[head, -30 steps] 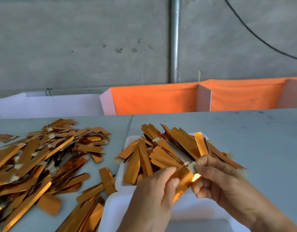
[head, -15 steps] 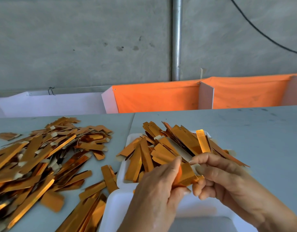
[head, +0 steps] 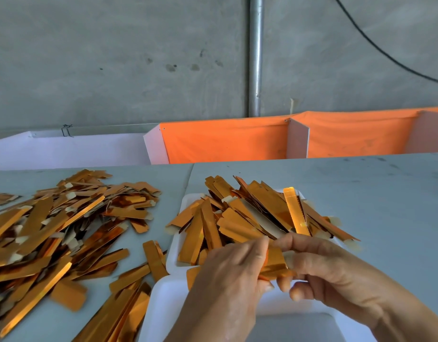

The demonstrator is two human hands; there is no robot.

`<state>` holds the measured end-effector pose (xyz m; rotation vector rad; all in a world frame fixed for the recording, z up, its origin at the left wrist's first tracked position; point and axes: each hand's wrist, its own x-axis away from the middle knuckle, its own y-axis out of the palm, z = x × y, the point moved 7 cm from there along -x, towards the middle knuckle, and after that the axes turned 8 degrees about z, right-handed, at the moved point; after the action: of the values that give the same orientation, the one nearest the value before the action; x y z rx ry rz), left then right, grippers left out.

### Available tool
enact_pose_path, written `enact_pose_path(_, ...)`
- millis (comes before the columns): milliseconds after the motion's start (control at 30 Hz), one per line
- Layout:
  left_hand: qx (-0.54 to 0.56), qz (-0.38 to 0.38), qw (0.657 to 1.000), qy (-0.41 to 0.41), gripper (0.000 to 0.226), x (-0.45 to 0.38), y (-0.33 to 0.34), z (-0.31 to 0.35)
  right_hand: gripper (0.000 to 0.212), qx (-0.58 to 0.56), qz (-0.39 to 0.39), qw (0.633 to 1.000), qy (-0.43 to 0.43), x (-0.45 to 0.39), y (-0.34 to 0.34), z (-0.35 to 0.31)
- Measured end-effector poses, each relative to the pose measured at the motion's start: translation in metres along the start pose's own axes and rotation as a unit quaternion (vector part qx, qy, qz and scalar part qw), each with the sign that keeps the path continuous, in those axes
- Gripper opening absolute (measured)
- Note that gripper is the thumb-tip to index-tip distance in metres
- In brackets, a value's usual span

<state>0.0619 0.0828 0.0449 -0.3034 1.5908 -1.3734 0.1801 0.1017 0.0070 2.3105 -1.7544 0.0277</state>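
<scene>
Both hands hold one shiny gold-orange foil strip low in the middle of the view. My left hand pinches its left side between thumb and fingers. My right hand curls its fingers round the strip's right end. Most of the strip is hidden between the fingers. Just behind the hands, a white tray carries a heap of the same gold strips. A second white tray sits under my hands at the bottom.
A large loose pile of gold strips covers the grey table on the left. More strips lie at the bottom left. White and orange partition boards stand along the far table edge before a concrete wall with a metal pipe.
My hands have drawn closer together around the strip. The strip was spread and catching light between them; now it is folded up and mostly hidden by my fingers.
</scene>
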Motion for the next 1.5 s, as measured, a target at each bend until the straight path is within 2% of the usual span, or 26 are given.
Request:
enact_pose_path(67,0.008,0.010,1.000,0.006,0.069,0.000,-0.002,0.003,0.033,0.019,0.004,1.000,0.012,-0.002,0.000,0.004)
enact_pose_path(133,0.005,0.004,1.000,0.010,0.071,0.002,0.008,-0.002,0.020,0.029,0.011,0.999,0.018,-0.003,0.000,0.006)
enact_pose_path(200,-0.049,0.006,0.999,0.017,0.075,-0.001,0.002,-0.001,0.009,0.033,0.016,0.999,0.020,-0.003,0.001,0.007)
enact_pose_path(233,-0.038,-0.016,0.999,0.009,0.077,-0.001,0.004,-0.001,0.006,0.035,0.020,0.999,0.022,-0.004,0.001,0.007)
enact_pose_path(300,-0.042,-0.042,0.998,0.006,0.075,-0.004,0.006,0.003,0.009,0.055,0.035,0.998,0.024,-0.006,-0.003,0.009)
enact_pose_path(433,-0.013,-0.029,0.999,0.007,0.068,-0.001,0.013,0.004,0.018,0.119,0.060,0.991,0.007,-0.007,-0.008,0.009)
enact_pose_path(500,-0.035,-0.045,0.998,0.023,0.070,-0.001,0.011,0.007,0.020,0.108,0.069,0.992,0.000,-0.006,-0.008,0.006)
enact_pose_path(633,-0.016,-0.007,0.999,0.034,0.071,0.003,0.009,0.008,0.025,0.085,0.085,0.993,-0.010,-0.005,-0.011,0.004)
enact_pose_path(733,-0.021,0.038,0.999,0.025,0.072,0.001,0.004,0.001,0.019,0.074,0.108,0.991,-0.036,-0.004,-0.016,0.002)
enact_pose_path(833,0.008,0.045,0.999,0.000,0.066,0.001,0.001,0.000,0.011,0.021,0.095,0.994,-0.054,-0.001,-0.013,-0.005)
enact_pose_path(900,0.066,0.028,0.997,-0.030,0.056,0.002,-0.004,0.000,0.015,0.004,0.066,0.996,-0.053,0.002,-0.009,-0.007)
enact_pose_path(967,0.129,0.057,0.989,-0.053,0.047,0.002,-0.006,-0.007,0.026,-0.014,0.047,0.997,-0.061,0.004,-0.007,-0.009)
enact_pose_path(1033,0.209,0.091,0.971,-0.073,0.047,0.005,-0.008,-0.012,0.035,-0.027,0.037,0.996,-0.080,0.005,-0.005,-0.013)
enact_pose_path(1133,0.269,0.090,0.957,-0.067,0.055,0.004,-0.008,-0.007,0.042,-0.030,0.046,0.992,-0.111,0.007,-0.004,-0.020)
enact_pose_path(1233,0.267,0.104,0.957,-0.049,0.052,0.004,-0.009,-0.005,0.058,-0.034,0.062,0.990,-0.122,0.009,-0.006,-0.023)
enact_pose_path(1367,0.244,0.113,0.963,-0.034,0.051,0.004,-0.010,0.000,0.037,-0.024,0.055,0.993,-0.106,0.013,-0.005,-0.023)
enact_pose_path(1500,0.245,0.120,0.962,-0.020,0.053,0.002,-0.012,0.007,0.062,-0.048,0.048,0.993,-0.094,0.014,-0.006,-0.023)
